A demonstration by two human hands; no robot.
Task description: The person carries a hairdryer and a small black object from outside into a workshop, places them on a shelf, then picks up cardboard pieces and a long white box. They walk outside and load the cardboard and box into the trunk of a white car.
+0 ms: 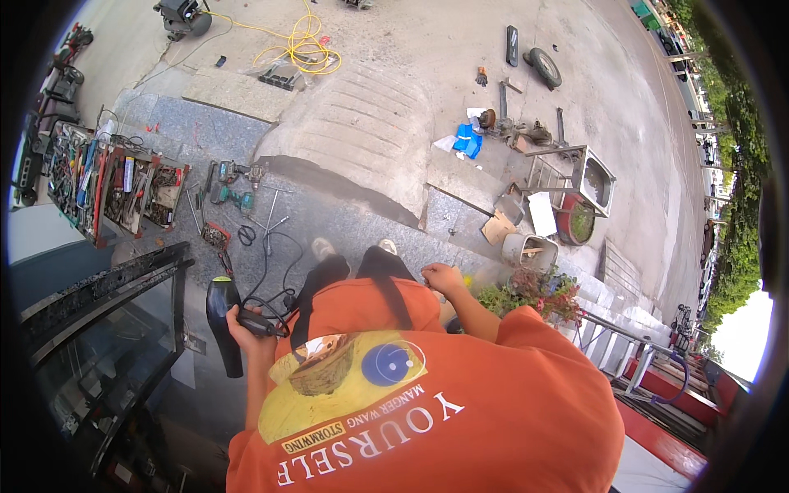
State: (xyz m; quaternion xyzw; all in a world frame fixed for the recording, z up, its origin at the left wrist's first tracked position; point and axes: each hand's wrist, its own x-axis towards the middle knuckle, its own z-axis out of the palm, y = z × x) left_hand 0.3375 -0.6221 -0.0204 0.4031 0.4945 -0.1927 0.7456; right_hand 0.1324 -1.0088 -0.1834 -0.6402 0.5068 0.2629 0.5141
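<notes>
My left hand (249, 330) is wrapped round the handle of a black hair dryer (222, 316). The dryer has a lime-green patch at its far end, and its long body lies to the left of my fingers. From the handle a black cord (275, 292) loops over the ground ahead. On the other side, my right hand (445, 280) is closed beside my right thigh. Whether anything small is inside its fingers is hidden. Green and reddish plants (538, 294) stand just right of that hand.
A dark-framed glass door (107, 361) stands at left, below a crowded tool cart (107, 185). Cordless drills (234, 187) and a T-shaped wrench (269, 220) lie ahead. A sink (593, 182), a tyre (542, 68), a bin (530, 249) and a yellow hose (304, 49) lie further out.
</notes>
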